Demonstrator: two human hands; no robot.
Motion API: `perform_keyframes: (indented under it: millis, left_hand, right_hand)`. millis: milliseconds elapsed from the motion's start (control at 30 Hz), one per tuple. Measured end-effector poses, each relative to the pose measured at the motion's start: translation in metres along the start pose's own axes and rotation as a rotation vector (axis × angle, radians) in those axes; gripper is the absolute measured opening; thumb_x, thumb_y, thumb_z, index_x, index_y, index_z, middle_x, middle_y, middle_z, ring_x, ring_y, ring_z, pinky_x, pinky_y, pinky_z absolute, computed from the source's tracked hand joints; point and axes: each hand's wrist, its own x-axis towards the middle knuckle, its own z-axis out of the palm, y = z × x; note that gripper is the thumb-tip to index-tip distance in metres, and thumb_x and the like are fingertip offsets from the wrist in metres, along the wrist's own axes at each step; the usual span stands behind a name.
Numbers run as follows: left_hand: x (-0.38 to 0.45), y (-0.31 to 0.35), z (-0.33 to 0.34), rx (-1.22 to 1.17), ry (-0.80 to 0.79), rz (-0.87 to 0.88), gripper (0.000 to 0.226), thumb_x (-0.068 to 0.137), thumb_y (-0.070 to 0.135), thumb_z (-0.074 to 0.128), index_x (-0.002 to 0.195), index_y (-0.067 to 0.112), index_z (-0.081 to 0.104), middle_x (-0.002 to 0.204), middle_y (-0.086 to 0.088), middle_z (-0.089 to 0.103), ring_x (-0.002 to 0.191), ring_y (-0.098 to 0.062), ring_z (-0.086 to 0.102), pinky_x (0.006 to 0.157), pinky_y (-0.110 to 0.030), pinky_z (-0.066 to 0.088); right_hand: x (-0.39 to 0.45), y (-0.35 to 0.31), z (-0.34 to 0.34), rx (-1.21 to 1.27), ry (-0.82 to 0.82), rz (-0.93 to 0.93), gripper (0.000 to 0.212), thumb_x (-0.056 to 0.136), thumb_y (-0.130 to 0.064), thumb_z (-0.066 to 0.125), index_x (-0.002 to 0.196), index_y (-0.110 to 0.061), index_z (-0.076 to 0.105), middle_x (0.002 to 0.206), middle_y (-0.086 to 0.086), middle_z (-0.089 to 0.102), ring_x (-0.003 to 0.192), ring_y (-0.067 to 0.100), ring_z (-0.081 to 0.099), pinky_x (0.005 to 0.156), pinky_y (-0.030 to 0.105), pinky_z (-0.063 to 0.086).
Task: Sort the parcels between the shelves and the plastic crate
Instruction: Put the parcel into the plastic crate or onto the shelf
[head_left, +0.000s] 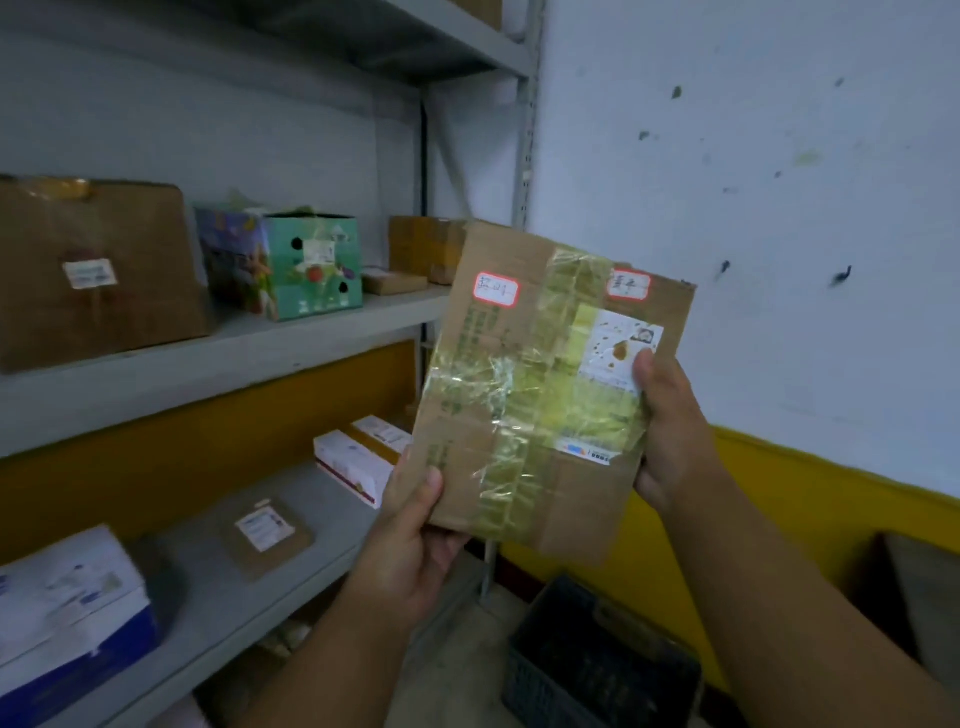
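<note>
from the head view, you hold a flat cardboard parcel (545, 384) up in front of you with both hands, tilted a little, its face toward you. your left hand (410, 540) grips its lower left corner, thumb pressed on the front and the other fingers hidden behind. your right hand (670, 431) clasps its right edge, thumb lying on the white shipping label (621, 353), the rest wrapped round the back. the parcel is crossed with yellowed clear tape and bears two small red-bordered stickers near its top (the handwriting on them is too blurred to read).

left of the parcel stands the grey metal shelving (223, 343). on the shelf level with the parcel's top sit a large brown box (98, 270), a colourful green printed box (285, 265) and small brown cartons (421, 249) just behind the parcel's upper left corner. on the shelf below and left of the parcel lie a white and red box (353, 462), a flat brown packet (265, 535) with a white label, and a white and blue box (67, 618). directly below the parcel, on the floor by the yellow-banded wall, stands the dark plastic crate (597, 660).
</note>
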Motion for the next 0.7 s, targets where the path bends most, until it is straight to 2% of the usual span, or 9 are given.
perform_keyframes:
  millis: [67,133,267,400,433,533,633,700]
  left_hand:
    - [0.015,-0.028,0.015,0.023,0.022,-0.017,0.061,0.086,0.026,0.063,0.144,0.017,0.050,0.131,-0.015,0.067,0.114,-0.030,0.068,0.079,-0.041,0.061]
    - [0.030,-0.054,0.025,0.022,0.061,-0.078,0.063,0.081,0.030,0.067,0.141,0.015,0.055,0.127,-0.014,0.069,0.109,-0.029,0.070,0.073,-0.038,0.062]
    - [0.064,-0.090,0.025,0.047,0.180,-0.184,0.063,0.077,0.032,0.072,0.137,0.018,0.059,0.126,-0.012,0.070,0.115,-0.031,0.067,0.084,-0.045,0.061]
    - [0.105,-0.113,0.015,0.098,0.253,-0.288,0.051,0.077,0.033,0.075,0.125,0.017,0.066,0.110,-0.012,0.076,0.097,-0.027,0.074,0.073,-0.042,0.061]
    - [0.117,-0.120,0.008,0.103,0.270,-0.322,0.047,0.079,0.033,0.075,0.123,0.017,0.067,0.108,-0.012,0.077,0.096,-0.027,0.074,0.072,-0.041,0.061]
    - [0.163,-0.139,-0.012,0.135,0.264,-0.385,0.053,0.076,0.036,0.079,0.125,0.021,0.065,0.115,-0.012,0.075,0.103,-0.031,0.072,0.086,-0.050,0.059]
    - [0.214,-0.160,-0.023,0.177,0.238,-0.471,0.046,0.081,0.039,0.076,0.123,0.025,0.064,0.116,-0.010,0.074,0.103,-0.029,0.072,0.094,-0.054,0.056]
    - [0.246,-0.176,-0.037,0.185,0.239,-0.553,0.041,0.085,0.041,0.074,0.121,0.026,0.062,0.118,-0.009,0.071,0.106,-0.028,0.069,0.098,-0.053,0.054]
  right_hand:
    - [0.013,0.009,-0.027,-0.006,0.038,0.014,0.053,0.092,-0.042,0.062,0.138,-0.018,0.054,0.131,0.010,0.068,0.118,0.035,0.066,0.091,0.059,0.056]
    - [0.022,0.024,-0.053,-0.048,0.066,0.047,0.051,0.091,-0.043,0.062,0.136,-0.019,0.054,0.126,0.011,0.070,0.112,0.037,0.069,0.086,0.059,0.057]
    - [0.032,0.067,-0.097,-0.152,0.146,0.163,0.043,0.091,-0.042,0.066,0.131,-0.030,0.057,0.115,0.010,0.074,0.099,0.039,0.073,0.079,0.062,0.059]
    - [0.049,0.110,-0.125,-0.149,0.269,0.273,0.033,0.098,-0.033,0.063,0.130,-0.027,0.056,0.107,0.004,0.077,0.089,0.026,0.076,0.068,0.047,0.062]
    - [0.054,0.121,-0.130,-0.151,0.303,0.293,0.034,0.098,-0.033,0.063,0.131,-0.025,0.056,0.108,0.005,0.077,0.090,0.026,0.076,0.069,0.047,0.063]
    - [0.073,0.154,-0.138,-0.186,0.386,0.338,0.039,0.096,-0.035,0.066,0.133,-0.022,0.057,0.116,0.013,0.074,0.096,0.034,0.074,0.074,0.052,0.062]
    - [0.091,0.192,-0.149,-0.256,0.492,0.407,0.034,0.094,-0.039,0.069,0.124,-0.028,0.060,0.111,0.008,0.075,0.092,0.028,0.075,0.069,0.046,0.063]
    - [0.100,0.217,-0.154,-0.237,0.561,0.484,0.037,0.094,-0.040,0.068,0.127,-0.028,0.059,0.111,0.006,0.075,0.091,0.025,0.076,0.068,0.042,0.062]
